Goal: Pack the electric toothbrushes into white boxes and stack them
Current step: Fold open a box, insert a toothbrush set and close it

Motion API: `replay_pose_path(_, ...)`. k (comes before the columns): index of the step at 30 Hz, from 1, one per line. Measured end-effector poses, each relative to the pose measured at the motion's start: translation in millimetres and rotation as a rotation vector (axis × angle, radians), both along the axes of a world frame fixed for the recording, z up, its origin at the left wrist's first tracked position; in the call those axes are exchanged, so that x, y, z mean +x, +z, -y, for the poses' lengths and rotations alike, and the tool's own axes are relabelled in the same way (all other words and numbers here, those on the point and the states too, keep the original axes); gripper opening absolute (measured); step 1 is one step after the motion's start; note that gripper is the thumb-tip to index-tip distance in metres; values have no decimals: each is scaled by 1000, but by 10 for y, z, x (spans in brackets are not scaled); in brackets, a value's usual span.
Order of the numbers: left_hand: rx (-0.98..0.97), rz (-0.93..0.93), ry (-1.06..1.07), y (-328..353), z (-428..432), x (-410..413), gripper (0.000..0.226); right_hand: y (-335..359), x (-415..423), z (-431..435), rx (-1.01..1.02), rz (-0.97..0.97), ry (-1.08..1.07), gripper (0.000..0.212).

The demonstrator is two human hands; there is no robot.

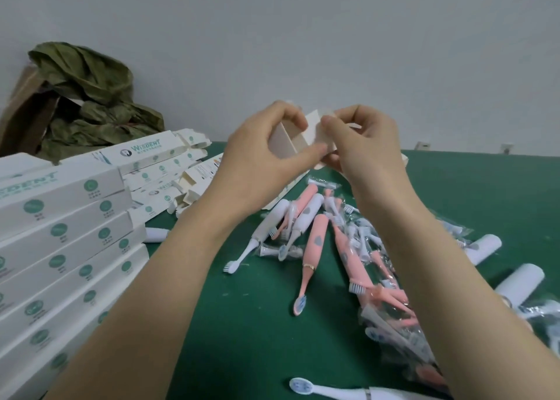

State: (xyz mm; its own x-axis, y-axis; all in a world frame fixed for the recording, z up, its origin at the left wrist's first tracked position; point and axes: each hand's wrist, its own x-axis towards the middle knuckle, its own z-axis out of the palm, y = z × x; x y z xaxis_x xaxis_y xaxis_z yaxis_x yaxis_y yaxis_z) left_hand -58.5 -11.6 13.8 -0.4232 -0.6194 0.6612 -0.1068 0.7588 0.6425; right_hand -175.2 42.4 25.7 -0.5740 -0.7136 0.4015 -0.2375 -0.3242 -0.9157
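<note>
The left hand (266, 148) has its grip closed round the open end of a white box (288, 143), thumb beneath and fingers on top. The right hand (360, 145) pinches the box's end flap (315, 126). The box is held above the green surface (257, 324), over a loose heap of pink and white electric toothbrushes (315, 248). A stack of closed boxes (66, 233) stands at the left.

Head camera: is looking forward and down from the person's head.
Facing: is pointing across the green table (485, 193) toward the grey wall (303, 35).
Nearness: is sitting close over the left hand (257, 160) and right hand (366, 148).
</note>
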Motion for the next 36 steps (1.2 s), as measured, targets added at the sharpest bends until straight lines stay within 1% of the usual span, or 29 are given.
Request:
replay_pose_path(3, -24, 99, -22, 11, 12, 45, 34, -11, -44, 7, 54, 37, 18, 14)
replay_pose_path(6, -96, 193, -13, 21, 58, 106, 42, -38, -56, 37, 59, 75, 81, 13)
replay_pose_path(9, -169, 231, 28, 20, 101, 136, 43, -81, -51, 86, 46, 92, 146, 12)
replay_pose_path(10, -203, 240, 55, 17, 118, 140, 42, -82, -55, 104, 51, 128, 196, 14)
replay_pose_path(12, -257, 261, 122, 0, 148, 131, 41, -72, -99, 132, 78, 264, 311, 23)
replay_pose_path(13, -262, 260, 155, -7, 160, 125, 41, -78, -137, 142, 115, 309, 309, 28)
replay_pose_path(14, -255, 249, 179, -17, 168, 119, 40, -104, -185, 154, 185, 258, 241, 31)
replay_pose_path(15, -245, 237, 193, -26, 178, 117, 38, -150, -237, 155, 304, 71, 113, 32)
replay_pose_path(16, -236, 229, 202, -38, 189, 115, 37, -215, -280, 147, 460, -213, -25, 32)
replay_pose_path(17, -230, 227, 208, -47, 197, 119, 36, -289, -298, 136, 618, -476, -95, 31)
replay_pose_path(18, -224, 226, 208, -55, 204, 123, 35, -356, -291, 123, 778, -655, -100, 28)
replay_pose_path(19, -218, 225, 203, -57, 211, 126, 35, -410, -264, 105, 934, -756, -64, 25)
replay_pose_path(20, -214, 224, 197, -61, 213, 125, 35, -455, -230, 98, 1056, -801, -11, 24)
replay_pose_path(21, -213, 226, 191, -67, 214, 121, 35, -483, -198, 114, 1134, -824, 28, 24)
replay_pose_path(23, -211, 238, 183, -87, 213, 114, 36, -536, -148, 164, 1198, -802, 61, 19)
replay_pose_path(25, -204, 248, 178, -102, 223, 112, 35, -614, -107, 247, 1235, -786, 71, 28)
replay_pose_path(29, -202, 233, 163, -84, 231, 116, 35, -756, -62, 402, 1294, -833, 80, 23)
replay_pose_path(30, -208, 229, 165, -77, 230, 117, 35, -760, -79, 407, 1290, -786, 93, 22)
replay_pose_path(31, -212, 224, 173, -73, 232, 123, 36, -756, -121, 409, 1266, -689, 121, 21)
replay_pose_path(32, -216, 216, 186, -71, 234, 129, 36, -740, -173, 398, 1220, -549, 148, 18)
replay_pose_path(34, -210, 192, 223, -63, 251, 136, 37, -678, -287, 348, 1072, -295, 162, 13)
replay_pose_path(36, -189, 175, 269, -56, 273, 137, 37, -608, -399, 293, 887, -156, 144, 15)
